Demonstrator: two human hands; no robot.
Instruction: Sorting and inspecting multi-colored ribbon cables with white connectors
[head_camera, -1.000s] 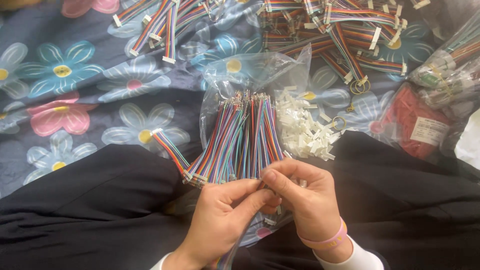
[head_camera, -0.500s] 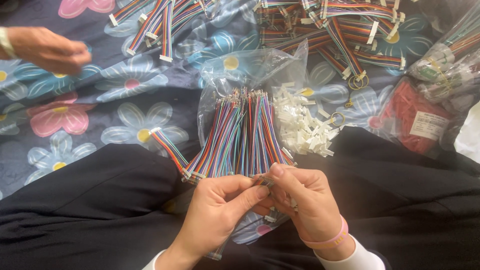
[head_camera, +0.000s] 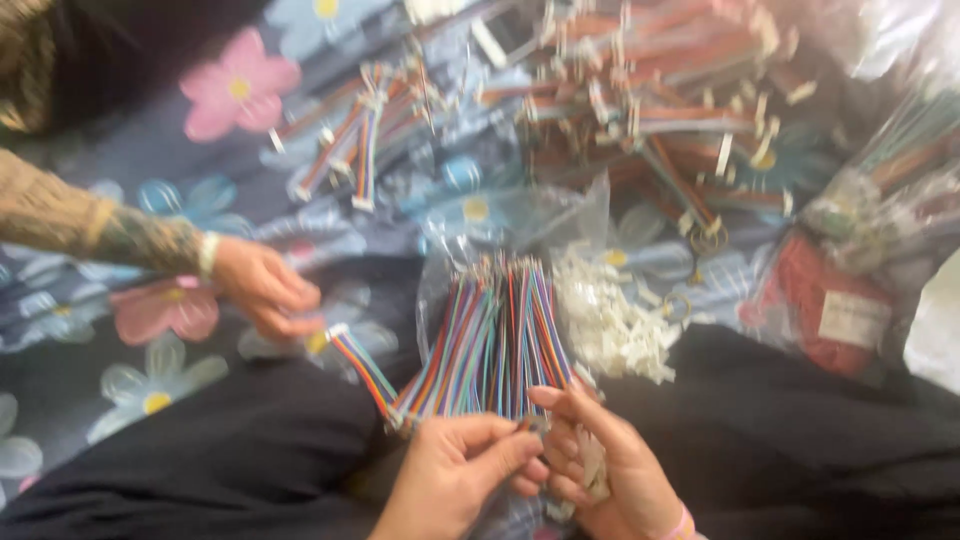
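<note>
Both hands pinching the wire bundle

Left hand (head_camera: 455, 475) and right hand (head_camera: 600, 455) are meeting at the near end of the rainbow-coloured bundle of thin ribbon wires (head_camera: 490, 335), grip of each clamped on wire ends. The bundle is lying over the black-clothed lap, on a clear plastic bag (head_camera: 520, 225), just beside the heap of small white plastic connectors (head_camera: 610, 320). Another person's hand (head_camera: 265, 290) is working nearby on the flowered cloth (head_camera: 140, 150). Frame is blurring, so detail is unclear. Risk, judging: loose wires slipping from the pinch and fanning out

- A co-worker's hand (head_camera: 265, 290) is reaching farther in from the left, now touching the near cable end on the flowered cloth (head_camera: 150, 390).
- The view is shifting nearer and blurring.
- The left hand (head_camera: 455, 480) and right hand (head_camera: 610, 470) are sitting lower in the view.
</note>
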